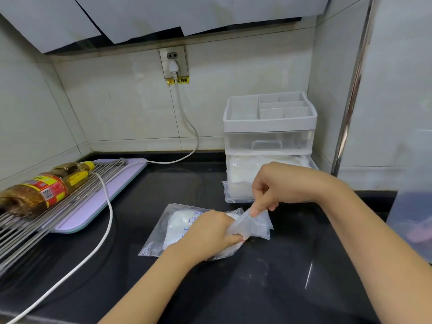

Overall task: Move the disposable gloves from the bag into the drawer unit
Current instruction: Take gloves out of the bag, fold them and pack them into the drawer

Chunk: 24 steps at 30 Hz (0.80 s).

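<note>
Left grip [210, 230]: I clutched the bag [159, 237] to anchor it.
Right grip [268, 188]: I pinched 1 glove [254, 224] to pull it free.

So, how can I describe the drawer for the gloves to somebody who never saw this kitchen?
On the black counter, look to the back right corner, where a white drawer unit stands. Under its divided top tray are two clear drawers; take the lower drawer. Unlike the upper drawer, which is pushed in, it is pulled out and holds crumpled whitish plastic.
</note>
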Available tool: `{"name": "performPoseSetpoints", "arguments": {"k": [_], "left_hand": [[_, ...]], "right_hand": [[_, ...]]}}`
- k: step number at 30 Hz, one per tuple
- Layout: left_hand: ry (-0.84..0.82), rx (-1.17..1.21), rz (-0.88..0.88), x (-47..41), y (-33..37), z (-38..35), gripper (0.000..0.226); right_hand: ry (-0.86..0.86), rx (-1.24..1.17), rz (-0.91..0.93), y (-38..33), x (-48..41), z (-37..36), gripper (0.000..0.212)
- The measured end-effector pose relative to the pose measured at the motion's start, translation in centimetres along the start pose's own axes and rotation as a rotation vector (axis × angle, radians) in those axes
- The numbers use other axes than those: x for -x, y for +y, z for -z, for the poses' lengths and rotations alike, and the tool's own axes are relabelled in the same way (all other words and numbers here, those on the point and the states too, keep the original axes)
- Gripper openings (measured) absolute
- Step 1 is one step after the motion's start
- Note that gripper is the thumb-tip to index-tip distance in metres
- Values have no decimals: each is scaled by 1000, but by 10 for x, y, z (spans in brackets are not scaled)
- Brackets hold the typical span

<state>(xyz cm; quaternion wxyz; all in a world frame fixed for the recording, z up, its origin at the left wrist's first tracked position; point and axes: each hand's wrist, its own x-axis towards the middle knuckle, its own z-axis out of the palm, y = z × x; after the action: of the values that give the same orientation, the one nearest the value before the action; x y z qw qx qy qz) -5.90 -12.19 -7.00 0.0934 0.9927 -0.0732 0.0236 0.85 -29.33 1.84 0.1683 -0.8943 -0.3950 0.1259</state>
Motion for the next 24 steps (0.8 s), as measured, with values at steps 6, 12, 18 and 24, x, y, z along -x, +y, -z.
{"name": "performPoseSetpoints", "arguments": {"k": [6,12,18,24], "left_hand": [[77,222,-33,4,-9,-1,19],[447,480,-138,8,3,1,70],[638,416,-102,-1,21,-14,48],[748,434,-102,-6,13,-8,12]], "right_hand": [[120,-179,46,9,1,9,48],[141,-162,13,12,-8,2,49],[171,-224,11,13,-12,0,50],[247,-179,12,15,-11,3,41]]}}
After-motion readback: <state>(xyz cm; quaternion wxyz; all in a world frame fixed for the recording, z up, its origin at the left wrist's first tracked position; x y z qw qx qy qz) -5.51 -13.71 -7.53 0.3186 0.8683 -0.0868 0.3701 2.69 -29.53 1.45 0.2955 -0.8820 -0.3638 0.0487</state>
